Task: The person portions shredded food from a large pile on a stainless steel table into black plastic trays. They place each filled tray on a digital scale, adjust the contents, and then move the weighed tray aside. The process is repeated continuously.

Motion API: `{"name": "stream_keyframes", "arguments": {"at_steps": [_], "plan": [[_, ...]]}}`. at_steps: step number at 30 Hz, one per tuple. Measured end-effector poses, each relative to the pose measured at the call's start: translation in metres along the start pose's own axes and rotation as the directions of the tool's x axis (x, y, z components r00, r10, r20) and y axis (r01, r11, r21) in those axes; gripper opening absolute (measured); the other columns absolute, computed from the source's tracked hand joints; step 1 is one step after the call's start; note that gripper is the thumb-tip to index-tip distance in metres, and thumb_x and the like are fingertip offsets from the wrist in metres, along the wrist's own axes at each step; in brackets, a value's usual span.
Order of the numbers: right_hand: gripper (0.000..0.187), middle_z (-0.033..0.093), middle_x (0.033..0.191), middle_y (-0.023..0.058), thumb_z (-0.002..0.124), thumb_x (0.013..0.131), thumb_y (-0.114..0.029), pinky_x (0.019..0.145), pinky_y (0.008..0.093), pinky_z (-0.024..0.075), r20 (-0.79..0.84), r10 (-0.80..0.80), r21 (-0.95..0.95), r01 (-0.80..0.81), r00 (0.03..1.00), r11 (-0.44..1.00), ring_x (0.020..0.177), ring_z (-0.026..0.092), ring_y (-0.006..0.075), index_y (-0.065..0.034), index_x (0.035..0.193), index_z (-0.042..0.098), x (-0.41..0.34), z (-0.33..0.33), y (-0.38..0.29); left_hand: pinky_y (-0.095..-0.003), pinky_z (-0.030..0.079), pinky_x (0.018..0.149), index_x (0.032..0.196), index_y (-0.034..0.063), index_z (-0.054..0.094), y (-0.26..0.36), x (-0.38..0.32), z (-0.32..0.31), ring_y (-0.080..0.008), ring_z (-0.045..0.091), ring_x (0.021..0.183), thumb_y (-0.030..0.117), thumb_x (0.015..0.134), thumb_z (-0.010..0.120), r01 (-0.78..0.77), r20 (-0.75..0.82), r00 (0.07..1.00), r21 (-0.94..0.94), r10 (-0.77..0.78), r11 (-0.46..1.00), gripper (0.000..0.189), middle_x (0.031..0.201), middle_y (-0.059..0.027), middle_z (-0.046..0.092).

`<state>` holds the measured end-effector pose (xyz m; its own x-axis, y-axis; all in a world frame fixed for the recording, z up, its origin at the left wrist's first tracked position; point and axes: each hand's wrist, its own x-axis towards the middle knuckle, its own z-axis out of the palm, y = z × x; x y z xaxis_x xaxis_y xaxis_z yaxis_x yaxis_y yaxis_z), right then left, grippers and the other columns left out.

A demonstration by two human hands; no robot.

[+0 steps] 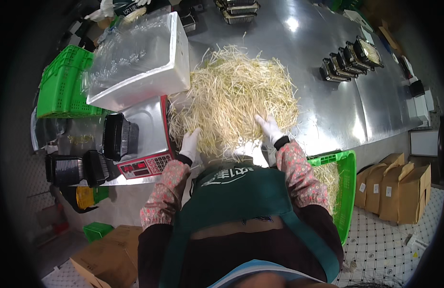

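A broad heap of bean sprouts (240, 90) is spread on the metal table in front of me. My left hand (189, 143), in a white glove, touches the heap's near left edge beside a red-framed digital scale (148, 166). At the near right side, my right hand (269, 127), also gloved in white, has its fingers among the sprouts. Strands partly hide the fingertips of both hands, so I cannot tell whether either grips any. One black plastic tray (114, 136) stands on the scale's metal pan.
Left of the heap sits a white foam box (135, 64), beside green crates (65, 82). More black trays (63, 170) lie at the left edge. Filled trays (351, 61) line the right. A green basket (346, 201) of sprouts stands by my right arm. Another person's gloved hand (106, 7) shows far left.
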<state>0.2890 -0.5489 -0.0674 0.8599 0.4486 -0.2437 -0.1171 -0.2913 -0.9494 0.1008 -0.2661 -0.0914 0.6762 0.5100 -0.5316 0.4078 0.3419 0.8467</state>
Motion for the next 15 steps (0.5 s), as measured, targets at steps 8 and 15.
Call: {"name": "stream_keyframes", "arguments": {"at_steps": [8,15], "plan": [[0.052,0.059,0.127,0.0155,0.062,0.094,-0.022,0.099,0.0331,0.0442,-0.107,-0.193,0.075,0.201,0.975,0.977,0.115,0.056,0.0219,-0.0026,0.139,0.045,0.001,0.073,0.034,-0.0338,0.042,0.096,0.136,-0.0007,0.047,0.045,-0.025,0.066,-0.0216,0.054,0.115,0.033,0.087,0.071,-0.094,-0.031,0.995,-0.171,0.09,0.981,0.065,0.128,-0.0106,0.058],[0.068,0.054,0.135,0.0166,0.071,0.087,-0.032,0.107,0.0349,0.0378,0.266,-0.148,0.151,0.11,0.953,0.982,0.124,0.05,0.0256,-0.0011,0.141,0.043,-0.008,0.084,-0.079,-0.0367,0.05,0.092,0.134,0.0039,0.05,0.055,-0.049,0.052,-0.0218,0.06,0.107,0.022,0.09,0.066,0.053,0.045,0.998,-0.499,-0.035,0.865,0.05,0.124,-0.0097,0.06]]}}
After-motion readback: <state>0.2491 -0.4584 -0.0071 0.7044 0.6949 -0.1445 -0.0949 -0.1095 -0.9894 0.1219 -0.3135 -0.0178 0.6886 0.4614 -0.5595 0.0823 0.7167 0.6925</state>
